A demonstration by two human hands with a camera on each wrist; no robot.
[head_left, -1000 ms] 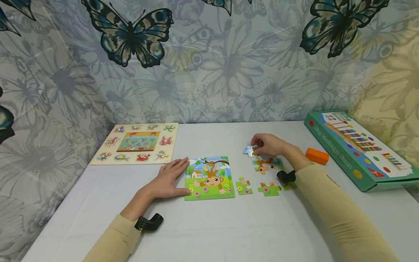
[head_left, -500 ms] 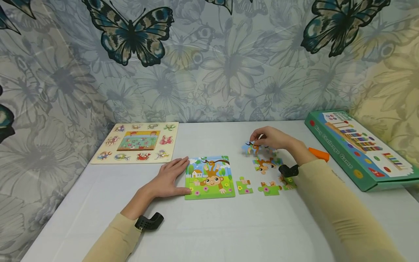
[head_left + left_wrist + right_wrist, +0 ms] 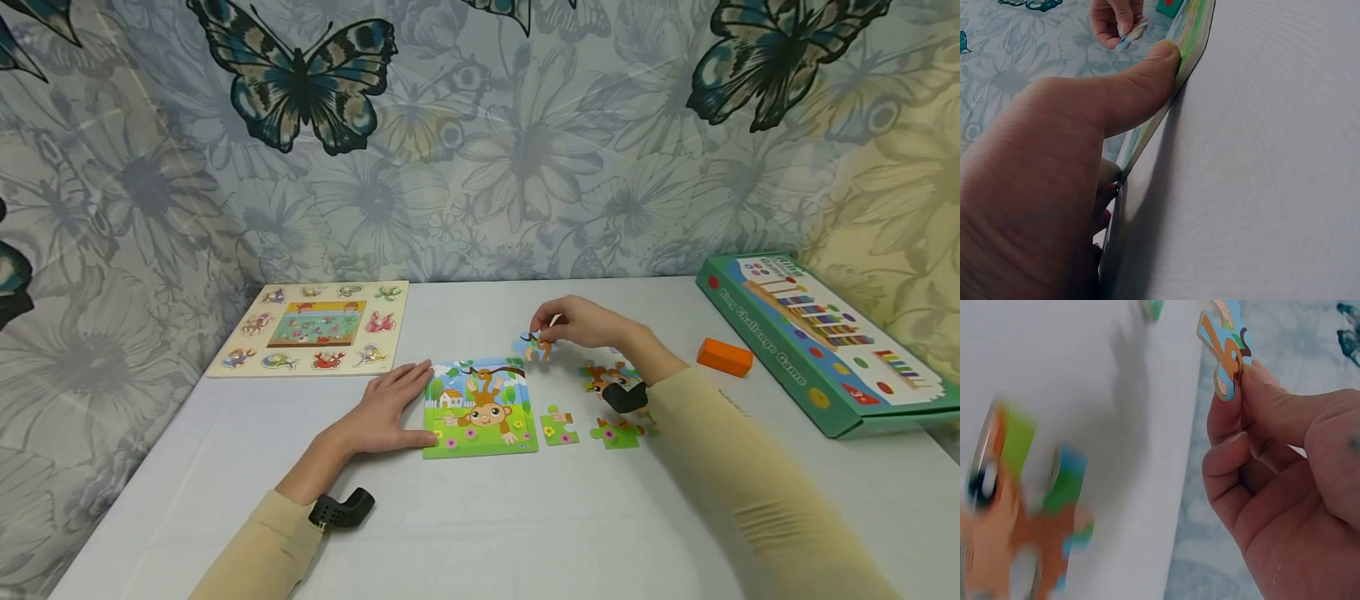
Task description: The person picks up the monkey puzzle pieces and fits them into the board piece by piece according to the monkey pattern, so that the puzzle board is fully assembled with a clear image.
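To my left I see a sea-creature board (image 3: pixel 315 327); to my right, an orange block (image 3: pixel 724 357) beside a green box (image 3: pixel 828 346).

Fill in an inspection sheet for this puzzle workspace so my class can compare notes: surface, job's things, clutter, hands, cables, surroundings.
Surface: white tabletop, with faint creases.
Job's things: monkey picture board flat on the table; loose puzzle pieces to its right, some partly hidden by the right arm; one held piece.
Clutter: sea-creature board at the left rear; orange block and green game box at the right.
Hands: left hand rests at the monkey picture board's left edge; right hand pinches the held piece.
Cables: nothing seen.
Surroundings: wall covering with flowers and butterflies.
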